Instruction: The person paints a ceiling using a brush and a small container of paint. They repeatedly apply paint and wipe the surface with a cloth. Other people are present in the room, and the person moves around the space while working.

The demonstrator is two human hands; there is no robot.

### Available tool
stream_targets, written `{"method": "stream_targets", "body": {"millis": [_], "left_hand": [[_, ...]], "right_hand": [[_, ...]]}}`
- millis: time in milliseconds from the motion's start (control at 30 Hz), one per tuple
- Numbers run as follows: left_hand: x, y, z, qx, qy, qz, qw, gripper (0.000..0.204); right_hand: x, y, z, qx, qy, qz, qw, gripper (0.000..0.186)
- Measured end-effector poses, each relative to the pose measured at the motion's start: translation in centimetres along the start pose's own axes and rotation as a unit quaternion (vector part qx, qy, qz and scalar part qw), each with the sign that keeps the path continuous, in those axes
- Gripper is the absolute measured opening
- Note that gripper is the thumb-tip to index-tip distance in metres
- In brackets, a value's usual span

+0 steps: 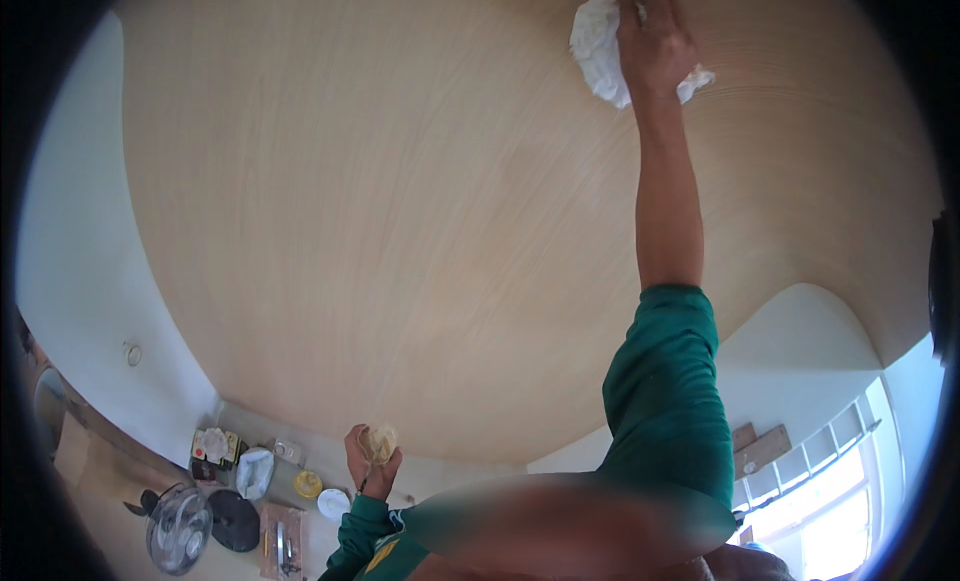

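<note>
My right hand (pixel 655 51) is stretched far up, its fingers closed on a crumpled white cloth (pixel 598 49). The cloth is pressed against a broad pale-brown surface with fine wood-like grain (pixel 400 201). Low in the picture, close to my body, my left hand (pixel 360 461) is wrapped round a small cup (pixel 381 444) with something pale in it; what it is cannot be made out. Green sleeves cover my upper right arm and left forearm.
A white wall (pixel 90 231) with a small round fitting (pixel 133 354) borders the surface on the left. Below stand a fan (pixel 180 526), a white-lined container (pixel 255 472), a yellow tub (pixel 307 483) and a white lid or bowl (pixel 333 503). At lower right are a ladder (pixel 800 461) and a bright window (pixel 838 536).
</note>
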State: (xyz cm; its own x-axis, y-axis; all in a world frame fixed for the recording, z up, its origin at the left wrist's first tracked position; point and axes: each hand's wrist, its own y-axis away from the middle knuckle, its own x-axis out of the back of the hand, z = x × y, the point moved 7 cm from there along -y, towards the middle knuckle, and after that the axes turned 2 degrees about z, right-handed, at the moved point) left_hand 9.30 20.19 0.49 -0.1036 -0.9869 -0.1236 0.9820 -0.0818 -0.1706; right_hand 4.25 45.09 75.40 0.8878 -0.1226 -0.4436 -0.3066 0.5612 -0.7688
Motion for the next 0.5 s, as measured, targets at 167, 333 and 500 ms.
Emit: {"method": "stream_targets", "body": {"millis": [167,333,500], "left_hand": [[-0.2,-1.4,0.1,0.0,-0.013,0.023,1.0,0.073],[-0.4,-1.9,-0.2,-0.035,-0.055,-0.002,0.998,0.078],[-0.9,-2.6,-0.7,0.002,-0.001,0.016,1.0,0.073]], "right_hand": [[0.5,0.2,0.5,0.009,-0.035,0.062,0.997,0.022],[1.8,-3.8,3.5,-0.018,-0.029,0.11,0.993,0.022],[2.1,-5.8,4.3,-0.041,-0.012,0.124,0.991,0.022]]}}
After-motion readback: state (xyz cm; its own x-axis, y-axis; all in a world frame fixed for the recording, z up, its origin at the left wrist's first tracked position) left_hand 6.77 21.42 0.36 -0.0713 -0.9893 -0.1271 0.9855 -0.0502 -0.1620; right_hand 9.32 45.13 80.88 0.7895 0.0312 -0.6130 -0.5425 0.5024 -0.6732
